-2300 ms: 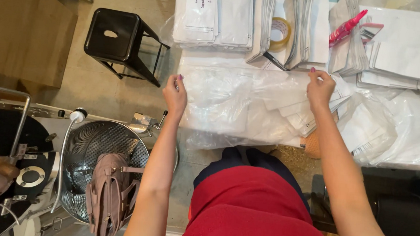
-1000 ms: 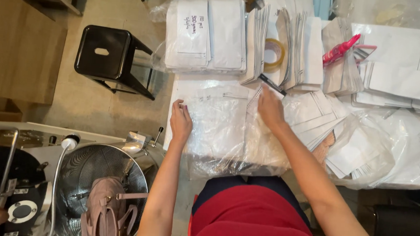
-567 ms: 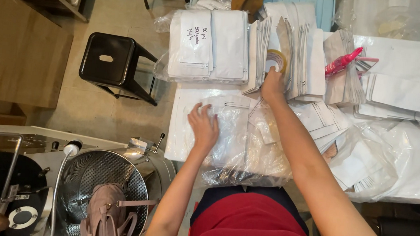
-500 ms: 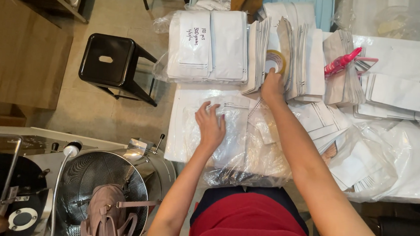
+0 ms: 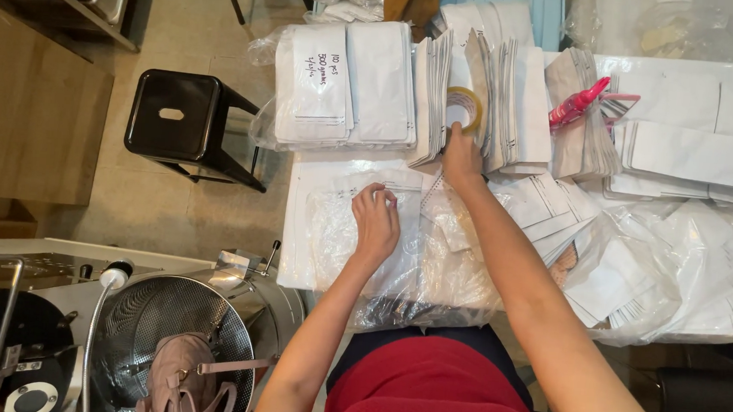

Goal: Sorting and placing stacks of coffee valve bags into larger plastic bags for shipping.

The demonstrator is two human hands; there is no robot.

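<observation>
Overhead, seen from the head camera.
Step in hand: sorting of flat white pouches on a crowded table; judged to be the gathering stage.
Left hand: palm down, fingers curled, resting on a clear plastic bag that lies over loose pouches; it presses and pinches nothing visible.
Right hand: arm stretched forward, fingertips at a roll of tape wedged upright between standing pouch stacks; whether the fingers close on the roll cannot be told.
Position of roll: at the far edge of the table, just beyond the clear bag.
Next move calls for: a firm pinch on the roll's rim and a straight lift, so that neighbouring stacks stay upright.
Surroundings: black stool at left; pink spray bottle at right.
</observation>
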